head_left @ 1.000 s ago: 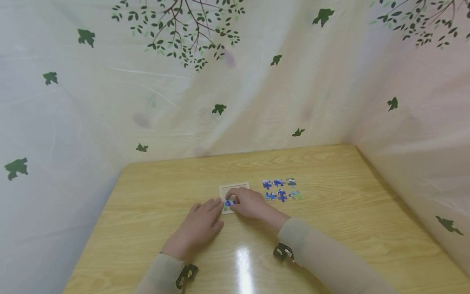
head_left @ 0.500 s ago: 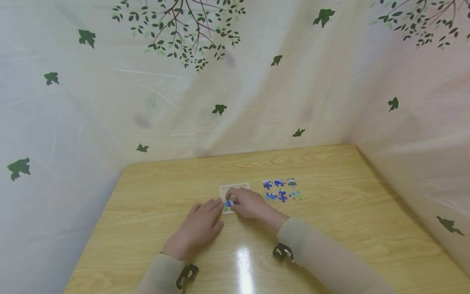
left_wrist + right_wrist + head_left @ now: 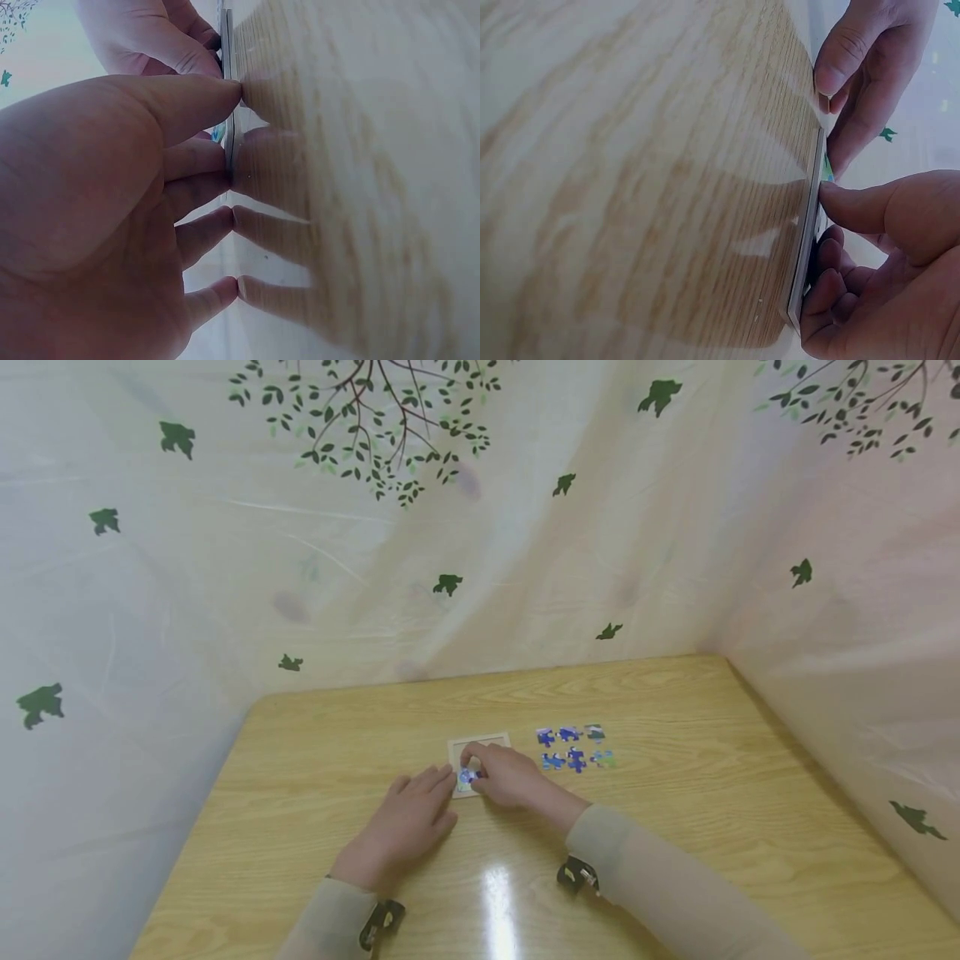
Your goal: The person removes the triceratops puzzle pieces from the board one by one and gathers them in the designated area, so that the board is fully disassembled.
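Observation:
A small light-wood puzzle frame [image 3: 480, 741] lies on the table, with blue and green jigsaw pieces [image 3: 465, 777] in its near left corner. My right hand [image 3: 510, 774] reaches over the frame from the right, thumb and index finger curled to pinch a jigsaw piece there; the palm and fingers hide part of it. In the right wrist view, the thumb [image 3: 855, 206] presses at the frame's edge [image 3: 806, 232]. My left hand [image 3: 405, 818] lies flat on the left, fingers extended, fingertips at the frame's left side. The left wrist view shows its fingertips touching the tabletop.
To the right of the frame, several loose jigsaw pieces [image 3: 576, 760] lie in two rows on the wooden table [image 3: 337, 743]. A pale curtain [image 3: 360, 568] with leaf and branch prints stands behind the table and along both sides.
Both hands stay almost in place. The jigsaw pieces at the right fingertips look paler now, with a shine across them; the loose pieces have not moved.

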`<action>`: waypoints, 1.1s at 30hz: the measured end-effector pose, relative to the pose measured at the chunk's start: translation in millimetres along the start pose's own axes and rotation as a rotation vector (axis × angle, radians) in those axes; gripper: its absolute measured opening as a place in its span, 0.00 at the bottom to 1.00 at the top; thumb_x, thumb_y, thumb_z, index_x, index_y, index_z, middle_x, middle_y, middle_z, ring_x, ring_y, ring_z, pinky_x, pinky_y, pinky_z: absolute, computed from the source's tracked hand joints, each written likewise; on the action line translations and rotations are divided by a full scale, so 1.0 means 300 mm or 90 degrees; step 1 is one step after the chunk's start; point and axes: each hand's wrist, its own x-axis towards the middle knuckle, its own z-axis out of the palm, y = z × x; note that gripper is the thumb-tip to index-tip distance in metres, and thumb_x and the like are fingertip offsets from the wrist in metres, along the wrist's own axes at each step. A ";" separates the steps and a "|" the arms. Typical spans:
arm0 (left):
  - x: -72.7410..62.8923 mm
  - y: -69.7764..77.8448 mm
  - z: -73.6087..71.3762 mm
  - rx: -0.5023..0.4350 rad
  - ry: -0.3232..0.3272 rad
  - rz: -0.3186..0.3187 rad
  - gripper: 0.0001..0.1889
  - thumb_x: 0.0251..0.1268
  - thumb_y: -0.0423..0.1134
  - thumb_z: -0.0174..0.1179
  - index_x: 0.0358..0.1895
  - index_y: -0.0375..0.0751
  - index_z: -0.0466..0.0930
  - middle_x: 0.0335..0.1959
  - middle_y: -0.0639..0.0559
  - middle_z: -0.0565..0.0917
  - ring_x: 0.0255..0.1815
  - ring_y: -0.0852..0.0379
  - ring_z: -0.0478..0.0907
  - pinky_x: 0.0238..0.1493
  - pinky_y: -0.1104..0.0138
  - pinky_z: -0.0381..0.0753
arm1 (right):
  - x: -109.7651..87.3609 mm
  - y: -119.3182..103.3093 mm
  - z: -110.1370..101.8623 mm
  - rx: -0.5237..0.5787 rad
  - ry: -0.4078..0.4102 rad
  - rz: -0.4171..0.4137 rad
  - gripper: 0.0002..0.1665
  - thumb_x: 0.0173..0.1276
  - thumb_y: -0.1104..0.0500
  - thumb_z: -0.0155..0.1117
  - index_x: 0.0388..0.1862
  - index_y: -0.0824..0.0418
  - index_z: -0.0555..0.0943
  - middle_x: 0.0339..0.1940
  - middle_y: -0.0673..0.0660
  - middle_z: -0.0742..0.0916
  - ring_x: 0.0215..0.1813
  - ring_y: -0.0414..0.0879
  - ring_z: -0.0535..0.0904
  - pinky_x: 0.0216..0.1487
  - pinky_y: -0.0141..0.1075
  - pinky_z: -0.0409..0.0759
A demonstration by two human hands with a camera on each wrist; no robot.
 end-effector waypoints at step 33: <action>0.003 0.005 0.000 0.021 0.006 0.004 0.31 0.89 0.48 0.56 0.84 0.34 0.67 0.86 0.41 0.66 0.87 0.37 0.61 0.85 0.36 0.56 | -0.014 0.018 0.001 0.083 0.026 0.002 0.09 0.83 0.60 0.65 0.57 0.50 0.80 0.39 0.50 0.87 0.36 0.45 0.82 0.38 0.41 0.83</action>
